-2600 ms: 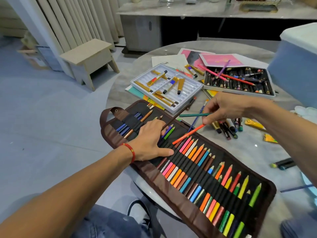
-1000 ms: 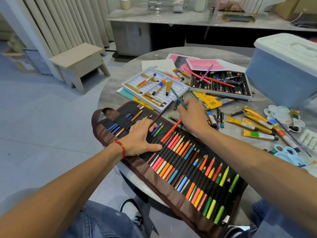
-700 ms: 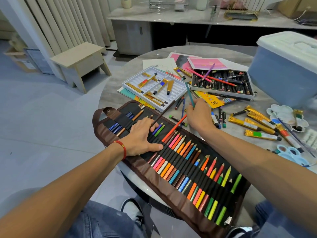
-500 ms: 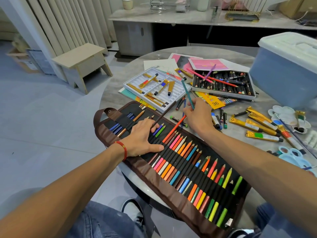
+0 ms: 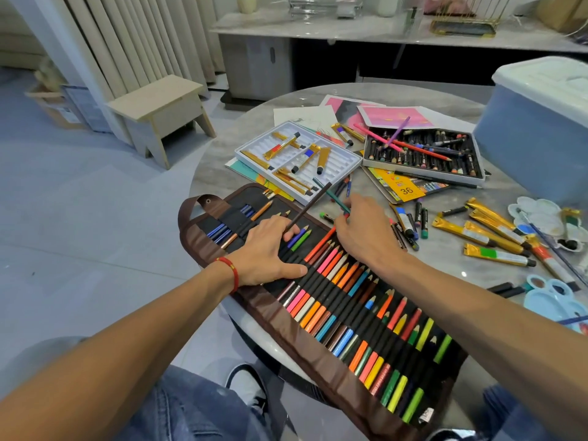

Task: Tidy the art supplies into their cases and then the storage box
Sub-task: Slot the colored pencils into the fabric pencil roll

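Note:
A brown pencil roll case (image 5: 203,240) lies open on the round table's near edge, most of its slots filled with coloured pencils. My left hand (image 5: 270,249) presses flat on its upper left part, and a dark brown pencil (image 5: 310,205) slants out from between its fingers. My right hand (image 5: 366,230) sits at the case's top edge and pinches a teal pencil (image 5: 331,195), whose free end points up and left. The blue storage box (image 5: 534,138) with a white lid stands at the far right.
A white tray (image 5: 340,160) holds several gold paint tubes. A box of oil pastels (image 5: 423,170) lies behind, with loose pencils across it. Loose paint tubes (image 5: 496,254), crayons (image 5: 410,221) and two palettes (image 5: 541,214) lie at the right. A wooden stool (image 5: 159,106) stands left of the table.
My right hand picked the teal pencil off the table, then brought it down and left to the case's top edge, tilting it from nearly upright to low. My left hand stayed put.

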### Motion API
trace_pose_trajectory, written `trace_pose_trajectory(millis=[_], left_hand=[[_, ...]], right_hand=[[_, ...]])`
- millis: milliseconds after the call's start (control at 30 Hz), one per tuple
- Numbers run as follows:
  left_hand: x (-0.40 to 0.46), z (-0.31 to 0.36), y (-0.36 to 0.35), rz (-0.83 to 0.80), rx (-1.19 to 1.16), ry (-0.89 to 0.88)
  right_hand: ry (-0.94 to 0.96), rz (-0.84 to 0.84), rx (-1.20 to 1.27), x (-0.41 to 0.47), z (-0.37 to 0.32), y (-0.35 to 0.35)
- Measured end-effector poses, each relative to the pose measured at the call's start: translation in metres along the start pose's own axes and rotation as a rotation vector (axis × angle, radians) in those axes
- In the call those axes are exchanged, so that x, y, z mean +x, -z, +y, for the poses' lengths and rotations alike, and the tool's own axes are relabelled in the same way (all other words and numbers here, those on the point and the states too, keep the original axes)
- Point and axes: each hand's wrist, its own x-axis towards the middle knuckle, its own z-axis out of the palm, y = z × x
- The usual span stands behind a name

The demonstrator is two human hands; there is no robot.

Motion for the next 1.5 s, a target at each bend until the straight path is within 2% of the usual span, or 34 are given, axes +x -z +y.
trace_pose_trajectory(millis=[367, 500, 667, 833, 1200, 1367, 1500], left_hand=[[0.001, 0.0, -0.003, 0.033, 0.039, 0.011], [0.0, 0.001, -0.002, 0.042, 0.035, -0.002], [0.0, 0.002, -0.003, 0.046, 0.047, -0.001], [0.0, 0.001, -0.004, 0.078, 0.046, 0.005], [-0.002, 0.003, -0.004, 0.094, 0.06, -0.008], [-0.005, 0.006, 0.002, 0.077, -0.033, 0.005], [-0.009, 0.029, 0.008, 0.245, -0.159, 0.061]], right_hand=[[-0.041, -0.099, 0.064, -0.018, -0.015, 0.004], [0.01, -0.047, 0.01, -0.033, -0.025, -0.003], [0.016, -0.069, 0.029, -0.047, -0.028, -0.005], [0.111, -0.097, 0.015, -0.067, -0.031, -0.01], [-0.013, -0.137, 0.169, -0.062, -0.025, -0.01], [-0.091, -0.014, 0.398, -0.051, -0.024, 0.008], [-0.246, -0.026, 0.705, -0.046, -0.028, 0.021]])
